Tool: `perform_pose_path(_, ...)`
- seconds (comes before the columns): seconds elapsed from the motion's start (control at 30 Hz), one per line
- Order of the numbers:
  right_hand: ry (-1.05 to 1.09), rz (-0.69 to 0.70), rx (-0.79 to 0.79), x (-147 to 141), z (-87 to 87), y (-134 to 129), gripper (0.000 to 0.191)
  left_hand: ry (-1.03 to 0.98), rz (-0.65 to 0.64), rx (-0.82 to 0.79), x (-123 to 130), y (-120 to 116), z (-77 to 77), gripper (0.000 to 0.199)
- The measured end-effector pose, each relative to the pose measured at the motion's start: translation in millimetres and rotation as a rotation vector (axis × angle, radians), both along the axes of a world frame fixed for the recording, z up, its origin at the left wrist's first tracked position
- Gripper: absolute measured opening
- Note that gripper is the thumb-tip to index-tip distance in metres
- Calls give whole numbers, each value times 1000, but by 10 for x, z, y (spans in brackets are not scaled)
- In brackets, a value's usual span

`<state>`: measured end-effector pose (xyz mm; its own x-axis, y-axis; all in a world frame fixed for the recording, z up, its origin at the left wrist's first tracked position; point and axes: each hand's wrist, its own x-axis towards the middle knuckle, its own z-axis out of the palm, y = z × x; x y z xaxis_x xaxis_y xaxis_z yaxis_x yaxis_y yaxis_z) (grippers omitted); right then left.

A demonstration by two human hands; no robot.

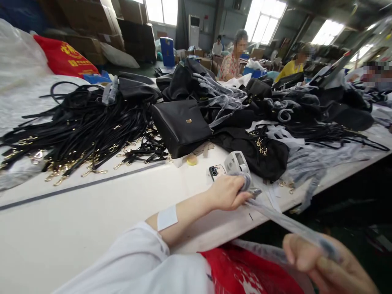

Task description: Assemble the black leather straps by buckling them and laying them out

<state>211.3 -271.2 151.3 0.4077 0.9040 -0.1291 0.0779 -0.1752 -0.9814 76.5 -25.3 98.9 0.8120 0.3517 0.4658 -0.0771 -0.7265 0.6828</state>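
Observation:
A strap wrapped in cloudy clear plastic (284,220) runs taut between my two hands. My left hand (228,192) is closed around its far end, just in front of a grey-white tape dispenser (235,161). My right hand (327,261), slightly blurred, pinches the near end at the lower right, beyond the table edge. A phone (216,171) lies beside the dispenser, partly covered by it. Behind it a black handbag (182,126) with a small gold clasp stands on the table. A yellow tape roll (192,159) lies near the bag.
Black straps with gold hooks (92,130) are heaped on the table (92,228) at left. More black bags (257,151) and plastic-wrapped straps (324,159) spread to the right. Several people sit or stand beyond, including one in a patterned top (230,65). Boxes (88,20) are stacked behind.

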Motion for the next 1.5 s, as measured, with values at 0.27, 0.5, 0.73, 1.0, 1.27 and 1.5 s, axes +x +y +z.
perform_pose_path(0.27,-231,-145,-208,743,-201,448,37,354,-717,-599,-129,-244,248,71)
perform_pose_path(0.5,-44,159,-266,357,-619,500,61,226,-739,-1522,-81,-52,210,68)
perform_pose_path(0.73,-195,51,-213,400,-736,416,56,-155,-570,-1810,-83,237,250,66)
perform_pose_path(1.0,-397,45,-416,356,-915,454,66,-446,-448,-1791,-168,414,311,67)
perform_pose_path(1.27,-54,479,-472,-47,-820,534,70,-561,-290,-1713,-121,384,310,57)
perform_pose_path(1.5,439,458,-289,-321,-414,417,68,-371,27,-896,-7,-109,84,16)
